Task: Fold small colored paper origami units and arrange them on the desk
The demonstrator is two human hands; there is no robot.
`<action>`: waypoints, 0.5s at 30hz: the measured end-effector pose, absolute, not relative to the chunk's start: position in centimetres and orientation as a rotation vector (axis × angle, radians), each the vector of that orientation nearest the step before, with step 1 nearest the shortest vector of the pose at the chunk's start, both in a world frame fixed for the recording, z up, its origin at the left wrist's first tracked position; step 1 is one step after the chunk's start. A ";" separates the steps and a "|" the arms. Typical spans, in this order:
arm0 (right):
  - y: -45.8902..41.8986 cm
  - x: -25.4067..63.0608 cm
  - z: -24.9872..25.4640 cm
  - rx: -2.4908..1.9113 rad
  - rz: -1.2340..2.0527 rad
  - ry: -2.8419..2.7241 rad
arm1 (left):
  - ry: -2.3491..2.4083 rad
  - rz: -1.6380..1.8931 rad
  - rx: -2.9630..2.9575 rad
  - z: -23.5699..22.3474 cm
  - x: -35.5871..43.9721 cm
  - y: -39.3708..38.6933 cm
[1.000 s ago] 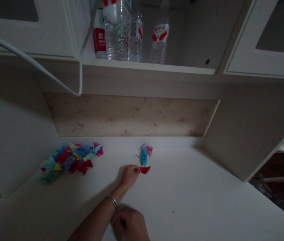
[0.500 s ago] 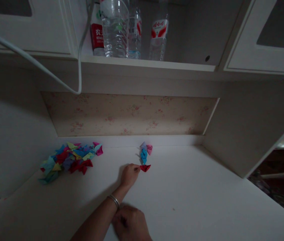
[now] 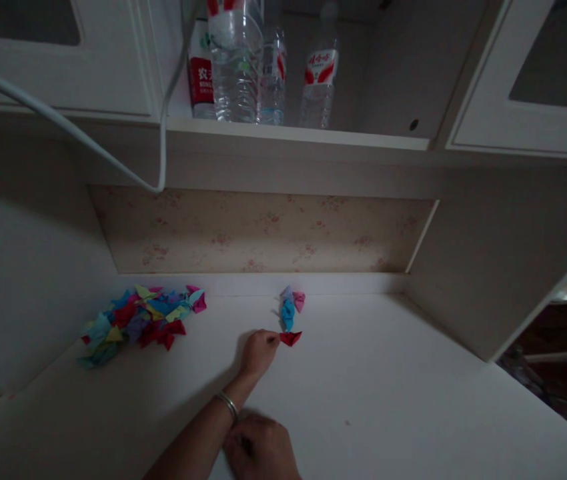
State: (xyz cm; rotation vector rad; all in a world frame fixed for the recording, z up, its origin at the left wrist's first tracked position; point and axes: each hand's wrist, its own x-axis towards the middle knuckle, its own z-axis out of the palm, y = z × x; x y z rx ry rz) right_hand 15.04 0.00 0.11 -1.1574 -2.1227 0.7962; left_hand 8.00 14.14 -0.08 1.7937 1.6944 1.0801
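Observation:
My left hand [image 3: 258,351] reaches forward over the white desk [image 3: 388,400], fingers pinched on a small red folded paper piece [image 3: 290,338] lying on the surface. A silver bracelet [image 3: 225,403] is on that wrist. Just beyond the red piece lies a short row of folded pieces, blue [image 3: 287,313] and pink [image 3: 298,299]. My right hand [image 3: 259,448] rests curled on the desk near the bottom edge, beside my left forearm; whatever its fingers hold is hidden.
A heap of several coloured folded paper pieces [image 3: 138,321] lies at the back left of the desk. Water bottles [image 3: 236,60] stand on a shelf above. A white cable [image 3: 88,143] hangs at upper left. Cabinet walls close in both sides.
Only the camera has shifted slightly. My left hand stays pinched on the red piece, and my right hand stays curled near the bottom edge.

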 end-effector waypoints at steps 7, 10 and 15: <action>0.3 15.3 -0.3 -1.147 0.845 -2.126 | 1.603 1.096 1.571 0.6 6.4 12.4; 0.3 15.4 -0.2 -1.122 0.842 -2.125 | 1.587 1.119 1.496 1.0 4.5 9.5; 0.0 15.5 0.5 -1.154 0.843 -2.121 | 1.584 1.165 1.273 1.6 0.0 2.8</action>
